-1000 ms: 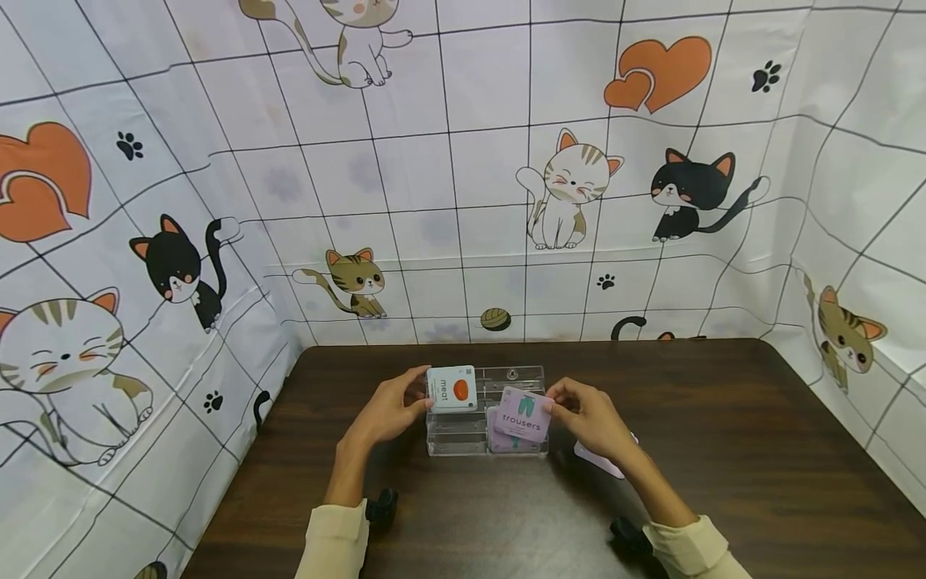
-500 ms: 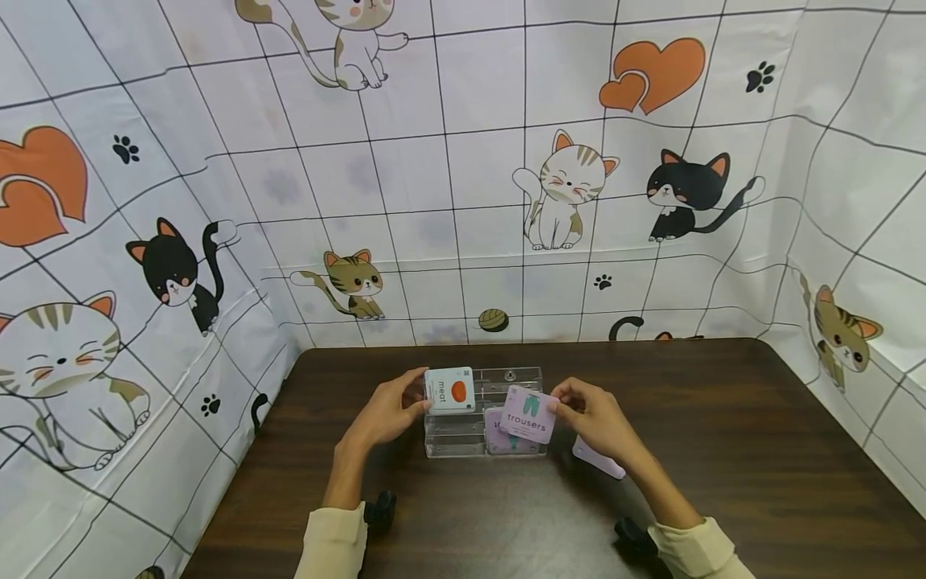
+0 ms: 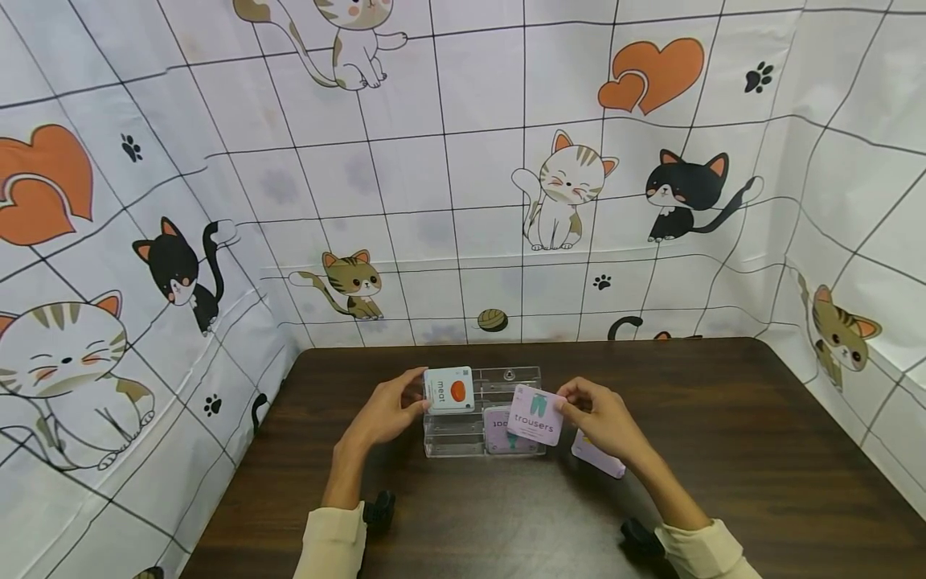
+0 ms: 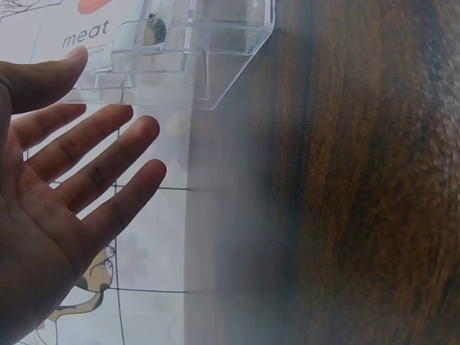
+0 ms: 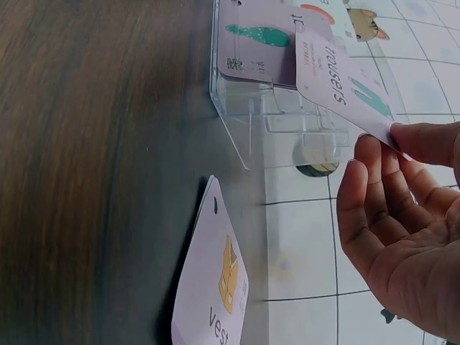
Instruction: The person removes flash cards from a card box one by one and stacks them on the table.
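Observation:
A clear plastic card holder (image 3: 454, 441) with stepped compartments stands toward the back of the table. In its upper left compartment is a white card reading "meat" (image 3: 447, 391). My left hand (image 3: 383, 412) is at the holder's left end, thumb tip over the card's edge, other fingers extended in the left wrist view. My right hand (image 3: 602, 420) pinches a purple "trousers" card (image 3: 534, 416) by its corner between thumb and fingers. That card is tilted, overlapping the lower right compartment in the head view. Another purple card (image 5: 255, 43) with a green picture sits in that compartment, its word partly covered.
Purple cards, the top one reading "vest" (image 5: 221, 284), lie on the dark wooden table (image 3: 463, 523) right of the holder, partly under my right hand in the head view. A white cloth with printed cats (image 3: 434, 185) hangs behind and along both sides.
My right hand has drawn the trousers card a little to the right, uncovering more of the purple card in the holder. My left hand keeps its place at the holder's left end.

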Demonstrator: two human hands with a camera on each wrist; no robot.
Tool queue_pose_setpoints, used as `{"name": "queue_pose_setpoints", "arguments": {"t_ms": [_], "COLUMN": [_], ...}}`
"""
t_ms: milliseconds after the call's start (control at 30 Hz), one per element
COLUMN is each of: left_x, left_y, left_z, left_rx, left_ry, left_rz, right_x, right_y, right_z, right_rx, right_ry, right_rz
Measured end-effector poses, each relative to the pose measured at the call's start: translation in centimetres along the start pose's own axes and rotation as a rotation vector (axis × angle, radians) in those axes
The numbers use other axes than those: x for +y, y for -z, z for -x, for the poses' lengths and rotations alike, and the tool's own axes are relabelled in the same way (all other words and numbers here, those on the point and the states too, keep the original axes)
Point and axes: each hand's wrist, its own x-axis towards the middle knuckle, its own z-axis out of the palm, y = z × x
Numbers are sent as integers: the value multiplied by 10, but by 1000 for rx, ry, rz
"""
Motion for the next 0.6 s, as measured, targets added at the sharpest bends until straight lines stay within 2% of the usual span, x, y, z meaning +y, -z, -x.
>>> {"name": "queue_pose_setpoints", "arguments": {"t_ms": [300,600], "left_x": [1,2], "left_y": [-1,-1], "left_z": [0,0], "left_rx": [1,1], "left_ry": [1,-6], "left_rz": [2,5], "right_x": [3,6], "right_y": [7,14], "right_z": [3,6], "right_rx": [-21,-20], "right_ry": [-39,-39], "right_rz": [-24,-17]}}
